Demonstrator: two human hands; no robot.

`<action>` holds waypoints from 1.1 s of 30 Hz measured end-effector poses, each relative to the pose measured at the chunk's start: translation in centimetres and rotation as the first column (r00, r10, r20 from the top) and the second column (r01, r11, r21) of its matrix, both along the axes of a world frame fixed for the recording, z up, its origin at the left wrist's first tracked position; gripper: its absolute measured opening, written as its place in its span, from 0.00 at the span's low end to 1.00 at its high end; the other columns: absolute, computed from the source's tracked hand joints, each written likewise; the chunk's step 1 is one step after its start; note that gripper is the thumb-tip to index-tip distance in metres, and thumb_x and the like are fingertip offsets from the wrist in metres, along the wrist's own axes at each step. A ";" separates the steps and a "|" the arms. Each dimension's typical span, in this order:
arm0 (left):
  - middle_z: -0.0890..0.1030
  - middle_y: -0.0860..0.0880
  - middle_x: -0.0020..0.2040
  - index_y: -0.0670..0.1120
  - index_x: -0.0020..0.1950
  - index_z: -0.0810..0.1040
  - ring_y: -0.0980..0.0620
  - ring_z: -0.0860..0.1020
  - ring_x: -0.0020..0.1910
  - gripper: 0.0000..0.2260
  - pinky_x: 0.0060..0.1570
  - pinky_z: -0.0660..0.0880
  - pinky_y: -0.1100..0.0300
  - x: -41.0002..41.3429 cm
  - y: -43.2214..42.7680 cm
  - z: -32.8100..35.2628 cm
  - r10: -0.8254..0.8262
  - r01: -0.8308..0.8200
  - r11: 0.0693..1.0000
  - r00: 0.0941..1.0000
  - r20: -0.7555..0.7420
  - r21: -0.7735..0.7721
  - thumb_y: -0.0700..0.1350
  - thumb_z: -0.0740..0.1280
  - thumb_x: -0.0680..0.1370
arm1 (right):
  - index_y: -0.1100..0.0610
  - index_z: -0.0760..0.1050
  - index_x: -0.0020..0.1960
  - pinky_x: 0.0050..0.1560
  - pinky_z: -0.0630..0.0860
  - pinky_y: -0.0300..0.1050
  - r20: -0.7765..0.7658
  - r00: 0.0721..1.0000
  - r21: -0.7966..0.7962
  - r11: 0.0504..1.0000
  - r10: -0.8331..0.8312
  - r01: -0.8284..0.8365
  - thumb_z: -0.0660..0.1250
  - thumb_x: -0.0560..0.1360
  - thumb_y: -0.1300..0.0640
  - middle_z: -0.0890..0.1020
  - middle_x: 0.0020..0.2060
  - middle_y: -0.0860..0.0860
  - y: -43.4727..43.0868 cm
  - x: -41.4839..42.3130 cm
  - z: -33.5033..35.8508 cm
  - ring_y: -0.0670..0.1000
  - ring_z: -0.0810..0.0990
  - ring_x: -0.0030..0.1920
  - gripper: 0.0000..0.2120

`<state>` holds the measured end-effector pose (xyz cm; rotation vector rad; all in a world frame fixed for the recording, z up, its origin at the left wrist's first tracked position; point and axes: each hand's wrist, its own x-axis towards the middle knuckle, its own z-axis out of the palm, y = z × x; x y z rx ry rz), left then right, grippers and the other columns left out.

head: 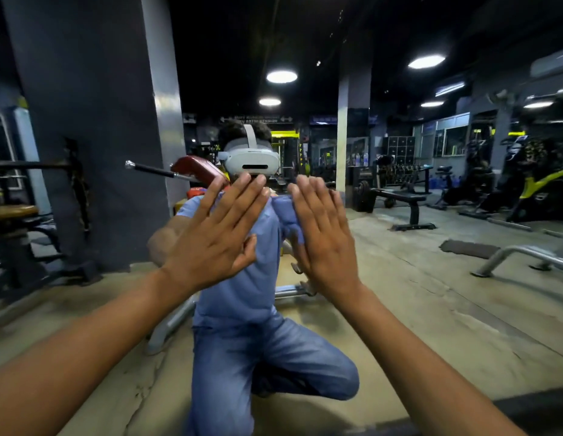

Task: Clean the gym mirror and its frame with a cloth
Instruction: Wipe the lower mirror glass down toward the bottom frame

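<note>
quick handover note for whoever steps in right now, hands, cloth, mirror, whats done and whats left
Left hand: open, fingers straight, raised flat toward the mirror, holding nothing.
Right hand: open, fingers straight, with the blue cloth showing past its thumb side; it seems to press the cloth on the glass, though contact cannot be confirmed.
The mirror fills the view and reflects the kneeling person and the gym. Its frame is not clearly visible, except maybe a dark strip at the lower right.
Done: cannot tell how much glass is wiped.
Left: probably keep wiping the glass, then the frame.
</note>
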<state>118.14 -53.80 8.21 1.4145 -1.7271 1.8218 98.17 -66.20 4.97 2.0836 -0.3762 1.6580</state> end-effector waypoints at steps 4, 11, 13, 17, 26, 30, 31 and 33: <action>0.65 0.39 0.83 0.38 0.83 0.65 0.38 0.64 0.82 0.32 0.76 0.65 0.34 -0.2 -0.1 0.4 -0.025 0.025 1.000 1.000 -0.002 -0.019 0.48 0.66 0.80 | 0.63 0.56 0.84 0.84 0.48 0.60 0.321 0.945 0.156 0.988 -0.069 0.019 0.59 0.86 0.58 0.58 0.84 0.58 -1.9 -1.1 5.4 0.57 0.51 0.85 0.29; 0.56 0.39 0.86 0.40 0.86 0.58 0.39 0.55 0.86 0.32 0.81 0.56 0.34 -0.9 -0.7 4.9 -0.003 0.003 1.000 1.000 -0.002 -0.006 0.50 0.59 0.84 | 0.62 0.57 0.84 0.83 0.52 0.64 0.053 0.998 0.002 0.999 -0.043 0.043 0.60 0.86 0.57 0.57 0.84 0.57 -0.5 0.5 4.4 0.57 0.52 0.85 0.29; 0.52 0.39 0.87 0.40 0.87 0.54 0.39 0.52 0.86 0.33 0.81 0.55 0.33 -0.7 -0.9 4.6 0.023 -0.023 1.000 1.000 0.004 0.004 0.51 0.56 0.84 | 0.59 0.53 0.85 0.83 0.51 0.63 0.130 0.986 0.063 0.994 -0.101 0.093 0.57 0.86 0.55 0.55 0.84 0.56 -2.2 -1.3 4.4 0.55 0.50 0.85 0.29; 0.51 0.39 0.87 0.39 0.87 0.53 0.39 0.51 0.86 0.32 0.82 0.52 0.34 -0.8 -0.7 4.9 0.009 -0.009 1.000 1.000 0.021 -0.003 0.52 0.52 0.85 | 0.59 0.50 0.85 0.84 0.45 0.57 0.438 0.881 0.310 0.950 -0.182 0.043 0.49 0.86 0.53 0.53 0.85 0.55 -2.5 -0.7 7.5 0.55 0.47 0.85 0.29; 0.52 0.36 0.86 0.35 0.86 0.51 0.36 0.52 0.85 0.31 0.79 0.61 0.33 -0.3 -0.4 -4.6 -0.098 0.079 0.983 0.989 0.111 0.163 0.47 0.54 0.86 | 0.64 0.58 0.83 0.81 0.57 0.68 0.165 0.979 0.256 0.964 -0.121 0.076 0.54 0.86 0.53 0.60 0.82 0.61 1.0 -0.5 -11.8 0.59 0.54 0.84 0.28; 0.51 0.37 0.86 0.35 0.86 0.49 0.36 0.52 0.85 0.29 0.81 0.58 0.34 -0.8 -0.2 -6.8 -0.078 0.043 0.978 0.983 0.168 0.202 0.45 0.50 0.86 | 0.66 0.57 0.83 0.81 0.54 0.66 0.518 0.829 0.485 0.871 -0.213 -0.079 0.53 0.85 0.55 0.59 0.83 0.61 0.3 0.4 -8.5 0.61 0.54 0.84 0.28; 0.52 0.37 0.86 0.35 0.85 0.50 0.36 0.53 0.85 0.29 0.81 0.58 0.34 -0.7 -0.1 -8.2 -0.092 0.046 0.972 0.977 0.194 0.232 0.44 0.50 0.85 | 0.67 0.58 0.82 0.82 0.53 0.65 0.517 0.833 0.474 0.876 -0.198 -0.086 0.53 0.85 0.55 0.59 0.83 0.62 1.0 1.3 -8.4 0.62 0.54 0.84 0.28; 0.53 0.37 0.86 0.35 0.85 0.52 0.37 0.53 0.85 0.30 0.82 0.56 0.36 -0.3 0.3 -10.9 -0.117 0.052 0.959 0.968 0.223 0.277 0.44 0.52 0.84 | 0.68 0.59 0.81 0.83 0.52 0.63 0.412 0.902 0.419 0.906 -0.128 -0.063 0.53 0.85 0.54 0.60 0.82 0.63 2.9 3.1 -11.3 0.63 0.54 0.84 0.28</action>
